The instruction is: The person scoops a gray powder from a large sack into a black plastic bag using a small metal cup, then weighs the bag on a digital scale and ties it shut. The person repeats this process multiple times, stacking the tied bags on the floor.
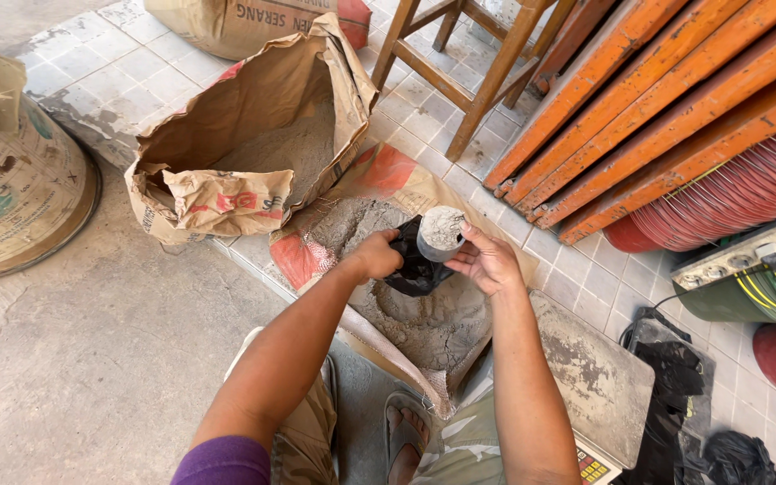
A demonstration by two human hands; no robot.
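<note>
My left hand point(375, 256) grips the top of a black plastic bag point(415, 269) held over a flattened sack spread with grey cement powder point(433, 323). Just to its right, my right hand point(487, 260) holds a small grey cup point(442, 232) heaped with the same powder, tilted against the bag's mouth. Both forearms reach forward from the bottom of the view. My sandalled foot point(403, 431) rests below the powder pile.
An open brown paper cement sack point(253, 144) lies behind the hands. A paper-wrapped drum point(11, 180) stands at left. Wooden stool legs point(469, 63), orange planks point(666, 99), coiled red hose point(738, 193) and a dusty weighing scale point(595, 377) crowd the right.
</note>
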